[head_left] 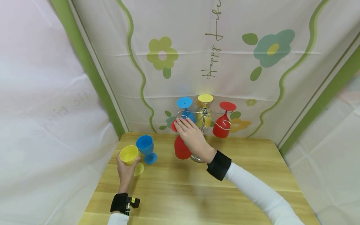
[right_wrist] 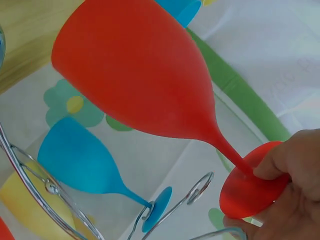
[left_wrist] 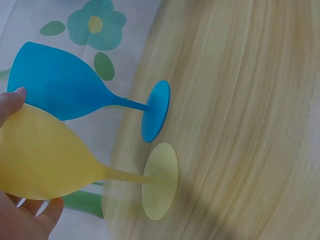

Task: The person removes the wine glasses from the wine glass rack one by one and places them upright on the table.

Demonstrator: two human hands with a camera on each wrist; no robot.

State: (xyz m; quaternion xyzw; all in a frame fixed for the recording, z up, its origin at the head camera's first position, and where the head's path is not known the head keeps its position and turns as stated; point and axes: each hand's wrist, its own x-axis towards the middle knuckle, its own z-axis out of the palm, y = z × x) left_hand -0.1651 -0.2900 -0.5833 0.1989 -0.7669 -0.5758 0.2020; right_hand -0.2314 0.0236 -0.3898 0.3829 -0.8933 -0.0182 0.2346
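My left hand [head_left: 125,173] grips the bowl of a yellow goblet [head_left: 129,155], thumb near the rim and fingers round the far side. The yellow goblet is upright, its foot [left_wrist: 161,181] at the tabletop. Close beside it a blue goblet [head_left: 145,143] stands upright. My right hand [head_left: 194,137] pinches the foot of a red goblet [right_wrist: 135,70], which is upside down at the near left of a wire rack [head_left: 204,113]. In the right wrist view, the thumb presses by the stem. Whether the rack bears this goblet cannot be told.
A blue goblet [head_left: 184,102], a yellow goblet [head_left: 205,98] and another red goblet [head_left: 222,126] hang upside down from the rack's looped arms. The wooden table [head_left: 180,193] ends at a printed cloth [head_left: 180,37] behind; more cloth hangs at both sides.
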